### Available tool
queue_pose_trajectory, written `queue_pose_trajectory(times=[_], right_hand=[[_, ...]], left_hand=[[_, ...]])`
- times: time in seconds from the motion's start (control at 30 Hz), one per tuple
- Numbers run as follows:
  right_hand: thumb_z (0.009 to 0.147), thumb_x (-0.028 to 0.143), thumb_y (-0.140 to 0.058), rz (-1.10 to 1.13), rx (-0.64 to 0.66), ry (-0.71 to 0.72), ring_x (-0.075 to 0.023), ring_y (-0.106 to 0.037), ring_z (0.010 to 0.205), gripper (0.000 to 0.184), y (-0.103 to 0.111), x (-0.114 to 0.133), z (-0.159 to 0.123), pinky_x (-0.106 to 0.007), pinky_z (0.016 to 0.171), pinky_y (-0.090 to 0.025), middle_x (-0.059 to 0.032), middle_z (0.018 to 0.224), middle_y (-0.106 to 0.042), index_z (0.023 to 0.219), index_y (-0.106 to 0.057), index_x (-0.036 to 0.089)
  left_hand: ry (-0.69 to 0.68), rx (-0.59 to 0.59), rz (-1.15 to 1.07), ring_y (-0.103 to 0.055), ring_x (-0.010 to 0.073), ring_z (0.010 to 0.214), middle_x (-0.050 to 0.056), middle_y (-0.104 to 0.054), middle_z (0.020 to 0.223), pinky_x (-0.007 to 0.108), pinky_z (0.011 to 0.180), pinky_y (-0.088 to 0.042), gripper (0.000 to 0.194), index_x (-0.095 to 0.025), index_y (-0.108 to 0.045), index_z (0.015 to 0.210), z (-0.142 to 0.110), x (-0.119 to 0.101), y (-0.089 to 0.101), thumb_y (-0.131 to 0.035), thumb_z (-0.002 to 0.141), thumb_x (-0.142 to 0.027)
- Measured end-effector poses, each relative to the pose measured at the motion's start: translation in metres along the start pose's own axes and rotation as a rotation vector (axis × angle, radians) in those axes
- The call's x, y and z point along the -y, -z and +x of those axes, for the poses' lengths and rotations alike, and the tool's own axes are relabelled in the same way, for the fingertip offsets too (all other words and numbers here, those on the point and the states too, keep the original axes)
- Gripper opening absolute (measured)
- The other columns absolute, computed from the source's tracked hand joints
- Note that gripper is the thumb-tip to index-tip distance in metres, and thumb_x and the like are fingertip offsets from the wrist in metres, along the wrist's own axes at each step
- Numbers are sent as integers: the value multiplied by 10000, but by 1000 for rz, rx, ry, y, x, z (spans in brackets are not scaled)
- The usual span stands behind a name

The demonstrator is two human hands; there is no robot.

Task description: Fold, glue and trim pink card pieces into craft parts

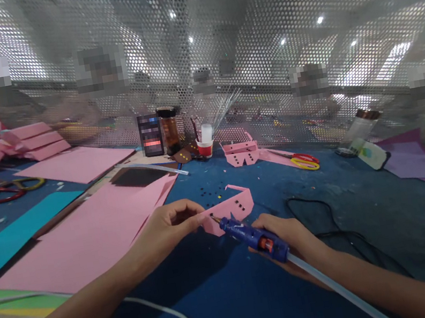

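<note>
My left hand (182, 219) pinches the left end of a pair of pink paper glasses (244, 201), held up off the blue table. Small dark squares dot the front of the glasses. In my right hand (284, 231) is a blue hot glue gun (252, 236), a long clear glue stick (335, 287) trailing from its back end. The gun's tip is at the left part of the glasses' front, close to a dark square; whether it touches the paper I cannot tell. Tiny dark and yellow pieces (214, 194) lie scattered on the table just behind the glasses.
Another pair of pink paper glasses (241, 157) stands farther back beside red-and-yellow scissors (304, 161). Pink sheets (86, 234) and a teal strip (16, 232) cover the left. A red-and-white cup (206, 147), a brown jar (170, 131) and a phone (150, 136) stand behind. A black cable (329, 210) lies right.
</note>
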State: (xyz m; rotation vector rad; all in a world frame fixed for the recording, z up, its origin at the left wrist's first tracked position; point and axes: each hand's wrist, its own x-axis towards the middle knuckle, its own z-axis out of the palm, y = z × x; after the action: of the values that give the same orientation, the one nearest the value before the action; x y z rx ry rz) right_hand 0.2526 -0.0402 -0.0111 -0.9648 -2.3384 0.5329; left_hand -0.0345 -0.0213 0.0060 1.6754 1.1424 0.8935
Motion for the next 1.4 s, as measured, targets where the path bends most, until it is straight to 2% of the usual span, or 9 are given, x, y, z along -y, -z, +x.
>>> queue_pose_trajectory(times=[0.13, 0.6, 1.07, 1.3, 1.4], right_hand=[[837, 114, -656, 4, -11, 19, -125, -664, 755, 220, 1, -1, 2, -184, 653, -458, 30, 902, -689, 1009, -618, 245], [813, 55, -659, 59, 32, -43, -119, -650, 754, 297, 4, 0, 2, -190, 655, -422, 42, 906, -662, 1023, -599, 255], [832, 154, -649, -25, -5, 1, -131, -640, 707, 200, 0, -5, 1, -196, 608, -431, 18, 880, -679, 1008, -610, 240], [817, 132, -648, -15, -63, -22, -111, -595, 642, 183, -5, -11, -2, -200, 590, -396, 37, 809, -638, 964, -611, 234], [831, 136, -637, 4, -39, -23, -115, -609, 657, 181, -5, -12, -2, -202, 600, -404, 32, 832, -651, 980, -613, 237]], left_hand=[[2, 3, -9, -661, 215, 848, 31, -752, 893, 327, 758, -465, 304, -211, -727, 908, 0, 1, 0, -671, 891, -509], [1, 5, -13, -657, 210, 843, 33, -743, 894, 314, 750, -470, 304, -204, -724, 918, 1, 3, 0, -677, 887, -503], [7, -7, -13, -649, 214, 843, 45, -737, 888, 332, 760, -469, 318, -198, -724, 903, 0, -1, 0, -666, 888, -510], [32, -51, -29, -622, 192, 819, 35, -727, 890, 309, 745, -459, 296, -191, -721, 914, 2, 2, 3, -691, 867, -482], [26, -59, -33, -622, 186, 823, 30, -726, 894, 307, 757, -457, 290, -194, -718, 925, 2, 5, 4, -693, 874, -479]])
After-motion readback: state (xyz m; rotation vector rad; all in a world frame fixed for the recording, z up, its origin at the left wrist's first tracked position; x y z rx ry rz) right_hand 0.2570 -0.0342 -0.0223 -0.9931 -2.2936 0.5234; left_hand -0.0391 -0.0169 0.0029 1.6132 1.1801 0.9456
